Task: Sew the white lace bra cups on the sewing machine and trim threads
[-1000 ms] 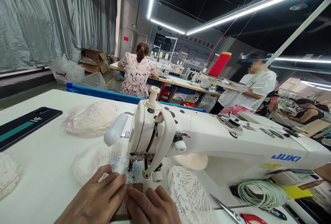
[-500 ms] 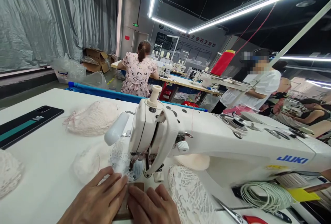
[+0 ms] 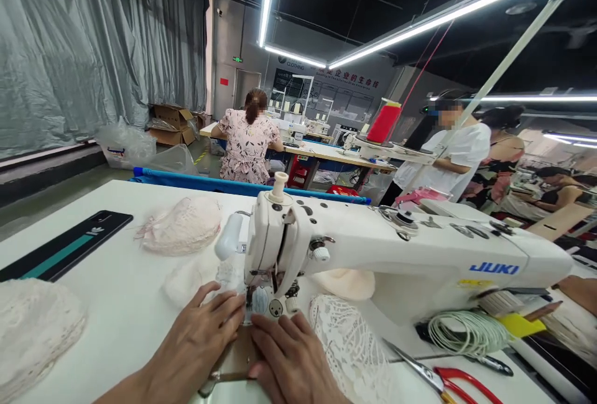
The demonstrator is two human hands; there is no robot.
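My left hand (image 3: 196, 329) lies palm down with fingers stretched out, pressing a pale lace piece (image 3: 228, 275) attached to a soft white cup pad (image 3: 180, 283). Its fingertips sit just left of the presser foot (image 3: 249, 298) of a white sewing machine (image 3: 364, 242). My right hand (image 3: 298, 354) rests flat in front of the needle area, fingers close together and thumb apart. The two index fingertips nearly meet below the foot. Cloth under the fingertips is mostly hidden. A brown plate (image 3: 237, 354) shows between the hands. White lace (image 3: 349, 345) lies right of my right hand.
Lace-covered cups (image 3: 184, 227) and a stack of cups (image 3: 37, 329) lie on the left, near a black phone (image 3: 88, 239). Red-handled scissors (image 3: 438, 379) and a coil of pale green cord (image 3: 466, 332) are on the right. Other people sit and stand beyond the table.
The camera view has shifted, so the machine and table appear lower. Both hands stay by the presser foot, and my left fingers are slightly further along beside it. The scissors show more fully.
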